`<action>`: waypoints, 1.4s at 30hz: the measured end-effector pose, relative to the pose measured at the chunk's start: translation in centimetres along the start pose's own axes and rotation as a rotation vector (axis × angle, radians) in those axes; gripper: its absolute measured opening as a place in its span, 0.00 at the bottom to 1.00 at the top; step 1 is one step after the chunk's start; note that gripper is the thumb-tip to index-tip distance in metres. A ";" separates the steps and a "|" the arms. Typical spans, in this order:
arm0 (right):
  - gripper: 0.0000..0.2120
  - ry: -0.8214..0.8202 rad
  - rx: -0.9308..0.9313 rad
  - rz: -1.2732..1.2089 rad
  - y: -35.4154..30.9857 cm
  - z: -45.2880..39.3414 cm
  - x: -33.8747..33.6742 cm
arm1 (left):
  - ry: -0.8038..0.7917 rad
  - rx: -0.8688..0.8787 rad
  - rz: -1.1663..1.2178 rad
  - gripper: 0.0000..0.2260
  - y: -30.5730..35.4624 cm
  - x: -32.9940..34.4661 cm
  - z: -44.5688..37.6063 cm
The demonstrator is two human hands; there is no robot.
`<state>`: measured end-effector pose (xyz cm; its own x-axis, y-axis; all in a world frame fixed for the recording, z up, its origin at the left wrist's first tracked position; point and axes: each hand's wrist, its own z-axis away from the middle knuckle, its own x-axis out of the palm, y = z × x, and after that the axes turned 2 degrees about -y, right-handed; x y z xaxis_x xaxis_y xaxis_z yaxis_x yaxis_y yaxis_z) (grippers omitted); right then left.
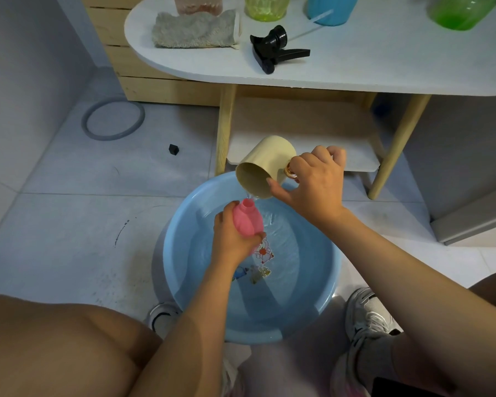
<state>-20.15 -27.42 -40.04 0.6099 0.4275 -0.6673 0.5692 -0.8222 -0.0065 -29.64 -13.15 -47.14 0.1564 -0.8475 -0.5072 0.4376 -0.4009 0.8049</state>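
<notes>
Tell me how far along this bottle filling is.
Done: pink bottle is uncapped; a black spray head lies on the table. In hand: right hand tips the cream cup, water running into the bottle, gripped by the left hand over the blue basin. Left: fill level hidden; capping remains.

The 2 bare forearms reach from the near side. The left hand (231, 239) curls in a grip; the right hand (312, 181), farther and right, grips with its wrist tipped left.
</notes>
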 end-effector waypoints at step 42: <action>0.21 0.005 0.055 -0.109 -0.9 0.2 -0.1 | 0.059 0.007 0.008 0.44 -0.2 0.1 -0.2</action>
<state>-20.84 -26.80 -40.17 0.5488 0.5170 -0.6569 0.6014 -0.7900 -0.1193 -29.57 -13.07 -47.43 0.2118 -0.8289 -0.5178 0.4303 -0.3966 0.8109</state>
